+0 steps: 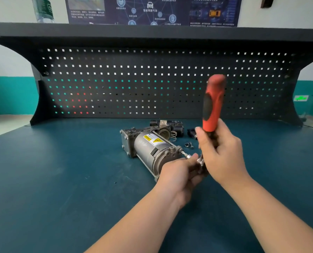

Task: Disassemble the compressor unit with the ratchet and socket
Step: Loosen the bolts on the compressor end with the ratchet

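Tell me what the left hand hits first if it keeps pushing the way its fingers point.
Most likely the compressor unit's end cap. The left hand pinches the socket bit, already aimed at it; depth is hard to judge.

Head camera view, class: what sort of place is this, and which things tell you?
Probably a vehicle-repair training workshop: a workbench with a dark pegboard behind, a car-technology poster on the wall, and a partly dismantled compressor unit with a ratchet.
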`<action>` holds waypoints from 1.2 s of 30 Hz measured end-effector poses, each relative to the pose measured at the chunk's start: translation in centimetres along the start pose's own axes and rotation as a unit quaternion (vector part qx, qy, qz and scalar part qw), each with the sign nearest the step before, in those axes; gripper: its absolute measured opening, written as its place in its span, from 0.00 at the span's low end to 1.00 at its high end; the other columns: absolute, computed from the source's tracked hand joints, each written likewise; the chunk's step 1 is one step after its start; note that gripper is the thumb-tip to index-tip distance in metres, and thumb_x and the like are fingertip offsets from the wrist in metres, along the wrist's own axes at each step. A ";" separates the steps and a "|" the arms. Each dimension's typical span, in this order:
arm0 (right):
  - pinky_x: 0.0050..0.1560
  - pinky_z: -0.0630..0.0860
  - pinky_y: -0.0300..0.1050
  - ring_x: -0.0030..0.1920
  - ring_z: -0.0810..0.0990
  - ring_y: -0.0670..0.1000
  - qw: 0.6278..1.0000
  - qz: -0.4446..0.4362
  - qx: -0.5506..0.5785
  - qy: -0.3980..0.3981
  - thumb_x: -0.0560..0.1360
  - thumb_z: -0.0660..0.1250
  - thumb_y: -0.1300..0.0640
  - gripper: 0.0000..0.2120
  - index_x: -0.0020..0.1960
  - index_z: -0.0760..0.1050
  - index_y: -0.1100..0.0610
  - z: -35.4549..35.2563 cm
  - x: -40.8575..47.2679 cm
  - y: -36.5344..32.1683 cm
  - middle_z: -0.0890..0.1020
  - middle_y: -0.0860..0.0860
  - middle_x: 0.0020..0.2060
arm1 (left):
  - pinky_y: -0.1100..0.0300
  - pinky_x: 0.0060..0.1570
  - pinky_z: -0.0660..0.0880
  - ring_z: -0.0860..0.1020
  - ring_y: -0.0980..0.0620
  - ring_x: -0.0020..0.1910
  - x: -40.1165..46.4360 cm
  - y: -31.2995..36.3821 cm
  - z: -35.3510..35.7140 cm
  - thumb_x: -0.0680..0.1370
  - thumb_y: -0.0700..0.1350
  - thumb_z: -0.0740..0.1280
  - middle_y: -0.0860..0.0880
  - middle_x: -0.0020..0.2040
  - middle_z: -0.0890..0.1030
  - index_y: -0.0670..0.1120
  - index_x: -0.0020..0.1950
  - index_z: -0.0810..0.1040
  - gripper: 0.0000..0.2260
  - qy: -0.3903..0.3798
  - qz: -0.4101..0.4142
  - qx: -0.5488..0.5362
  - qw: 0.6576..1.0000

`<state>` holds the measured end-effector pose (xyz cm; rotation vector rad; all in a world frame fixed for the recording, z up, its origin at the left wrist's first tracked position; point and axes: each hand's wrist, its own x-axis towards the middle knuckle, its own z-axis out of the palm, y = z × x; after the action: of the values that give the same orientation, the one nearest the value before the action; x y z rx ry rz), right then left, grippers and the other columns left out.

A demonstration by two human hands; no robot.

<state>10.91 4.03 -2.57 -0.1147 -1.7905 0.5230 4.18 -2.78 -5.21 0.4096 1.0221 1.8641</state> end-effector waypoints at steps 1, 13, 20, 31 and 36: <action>0.28 0.67 0.33 0.25 0.72 0.45 0.996 0.077 0.017 0.032 0.76 0.62 0.47 0.09 0.39 0.69 0.49 0.0 0.3 0.3 0.75 0.51 0.26 | 0.57 0.36 0.81 0.78 0.49 0.35 0.1 0.0 0.0 0.77 0.34 0.64 0.41 0.41 0.79 0.37 0.49 0.76 0.02 0.014 -0.002 -0.011 1.000; 0.20 0.60 0.36 0.16 0.65 0.46 0.900 0.351 0.198 0.163 0.75 0.64 0.51 0.13 0.35 0.68 0.53 -0.4 1.6 2.6 0.76 0.51 0.22 | 0.58 0.33 0.80 0.81 0.48 0.35 0.0 0.2 0.3 0.78 0.38 0.65 0.41 0.38 0.82 0.36 0.44 0.77 0.06 0.003 0.015 -0.036 0.999; 0.19 0.60 0.35 0.16 0.63 0.46 0.886 0.384 0.204 0.160 0.78 0.63 0.55 0.14 0.35 0.67 0.56 -0.6 1.5 2.5 0.74 0.52 0.22 | 0.58 0.33 0.80 0.81 0.48 0.35 -0.1 -0.3 0.4 0.78 0.38 0.64 0.39 0.41 0.81 0.34 0.48 0.77 0.06 0.007 0.013 -0.025 1.000; 0.19 0.60 0.35 0.16 0.64 0.45 0.887 0.388 0.211 0.137 0.79 0.61 0.54 0.13 0.37 0.67 0.56 -0.4 1.2 2.7 0.75 0.52 0.24 | 0.58 0.34 0.81 0.81 0.46 0.38 0.0 -0.2 0.2 0.78 0.37 0.65 0.38 0.44 0.80 0.32 0.54 0.75 0.09 0.026 0.013 -0.017 0.999; 0.19 0.61 0.34 0.16 0.65 0.44 0.896 0.367 0.213 0.129 0.80 0.60 0.54 0.13 0.37 0.67 0.55 -0.6 1.3 2.5 0.76 0.52 0.25 | 0.57 0.35 0.81 0.81 0.45 0.40 0.2 -0.3 0.4 0.78 0.37 0.64 0.37 0.46 0.80 0.31 0.55 0.74 0.10 0.035 0.025 -0.025 0.999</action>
<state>10.60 6.86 -2.30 -0.5412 -1.2920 1.3614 4.48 -2.36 -5.23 0.3449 1.0166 1.9563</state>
